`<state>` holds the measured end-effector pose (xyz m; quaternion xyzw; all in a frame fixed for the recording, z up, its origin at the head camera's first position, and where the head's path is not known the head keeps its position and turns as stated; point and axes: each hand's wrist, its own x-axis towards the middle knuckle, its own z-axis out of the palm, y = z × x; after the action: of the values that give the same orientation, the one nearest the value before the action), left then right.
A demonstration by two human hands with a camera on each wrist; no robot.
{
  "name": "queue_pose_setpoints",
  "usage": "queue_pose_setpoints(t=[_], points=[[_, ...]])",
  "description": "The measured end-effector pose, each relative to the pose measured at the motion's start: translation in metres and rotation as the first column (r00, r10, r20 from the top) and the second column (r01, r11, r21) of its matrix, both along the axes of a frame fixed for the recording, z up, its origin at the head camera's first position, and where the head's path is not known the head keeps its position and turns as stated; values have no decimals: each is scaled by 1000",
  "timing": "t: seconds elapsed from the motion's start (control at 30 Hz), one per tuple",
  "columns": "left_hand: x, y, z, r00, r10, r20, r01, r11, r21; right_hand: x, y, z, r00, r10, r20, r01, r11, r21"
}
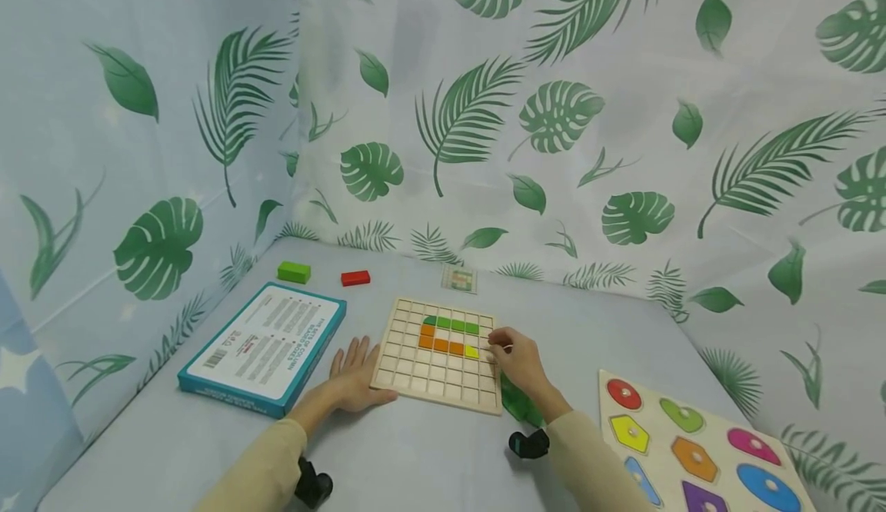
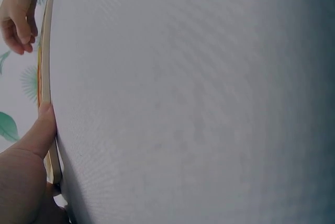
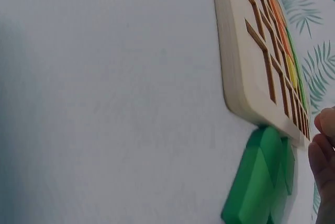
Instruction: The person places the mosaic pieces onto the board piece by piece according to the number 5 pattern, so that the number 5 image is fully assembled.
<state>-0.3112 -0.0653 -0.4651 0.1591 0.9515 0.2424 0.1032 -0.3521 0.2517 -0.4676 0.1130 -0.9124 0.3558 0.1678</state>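
Note:
A square wooden grid board (image 1: 429,377) lies on the table between the hands. Its squares carry a row of green tiles (image 1: 453,324), orange tiles (image 1: 441,345) and a yellow tile (image 1: 471,352). My left hand (image 1: 356,377) rests on the table at the board's left edge, fingers spread, its thumb (image 2: 41,130) against the board's side. My right hand (image 1: 519,358) hovers at the board's right edge with bent fingers; whether a small piece sits between the fingertips cannot be seen. Under my right wrist, green blocks (image 3: 256,182) lie beside the board, partly hidden in the head view.
Left of the board lies a blue-edged box (image 1: 266,347). Behind it sit a green block (image 1: 294,272) and a red block (image 1: 356,277). A small patterned card (image 1: 460,279) is at the back. A wooden shape puzzle (image 1: 664,450) occupies the right front. Leaf-print cloth walls surround the table.

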Motion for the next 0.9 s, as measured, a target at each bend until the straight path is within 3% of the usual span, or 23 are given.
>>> queue_pose_setpoints(t=[0.2, 0.9], points=[[-2, 0, -2, 1000, -6, -1, 6, 1000, 3, 4, 10, 1, 997, -37, 62, 37, 999, -7], [-1, 0, -1, 1000, -5, 4, 5, 1000, -2, 26, 36, -7, 996, -57, 63, 57, 998, 7]])
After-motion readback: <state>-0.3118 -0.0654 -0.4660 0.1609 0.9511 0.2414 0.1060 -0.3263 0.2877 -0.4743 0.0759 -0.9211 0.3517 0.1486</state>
